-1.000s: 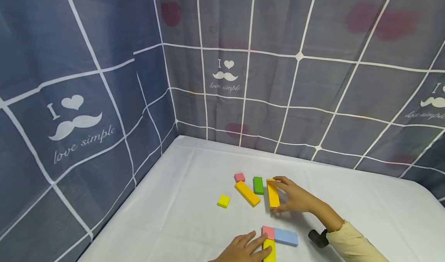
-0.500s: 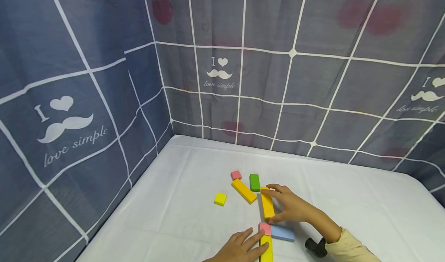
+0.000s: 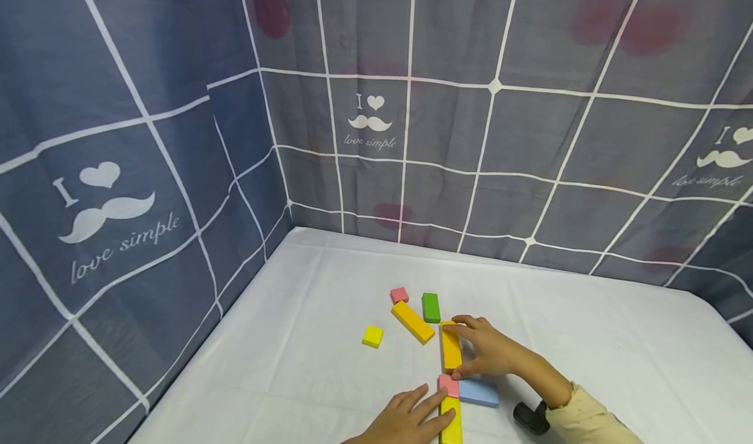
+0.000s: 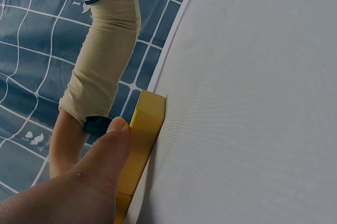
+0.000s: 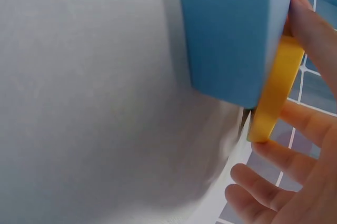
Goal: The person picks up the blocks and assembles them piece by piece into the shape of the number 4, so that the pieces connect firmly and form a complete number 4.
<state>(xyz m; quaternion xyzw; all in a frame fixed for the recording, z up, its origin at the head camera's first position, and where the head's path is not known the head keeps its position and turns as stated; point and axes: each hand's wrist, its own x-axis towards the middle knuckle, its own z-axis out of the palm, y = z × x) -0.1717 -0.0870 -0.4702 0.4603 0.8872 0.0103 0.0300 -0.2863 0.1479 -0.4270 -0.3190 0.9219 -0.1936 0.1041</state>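
Observation:
My right hand (image 3: 488,351) grips a long orange block (image 3: 451,352) by its ends, thumb at the near end, fingertips at the far one. The near end meets or nearly meets a pink block (image 3: 449,385). Beside the pink block lies a light blue block (image 3: 479,392); below it stretches a long yellow block (image 3: 451,427). My left hand (image 3: 402,419) rests its straight fingers on the pink and yellow blocks. In the left wrist view the thumb (image 4: 108,153) presses against the yellow block (image 4: 147,124). The right wrist view shows the blue block (image 5: 226,34) large beside the orange one (image 5: 279,84).
Farther back on the white-covered table (image 3: 329,267) lie a second orange block (image 3: 413,322), a green block (image 3: 431,307), a small pink block (image 3: 399,295) and a small yellow one (image 3: 372,336). Gridded cloth (image 3: 447,123) hangs behind. A black device (image 3: 531,418) sits at the right wrist.
My right hand has drawn the orange block toward me and left, from beside the green block up to the pink one. The left hand stays at the pink and yellow blocks.

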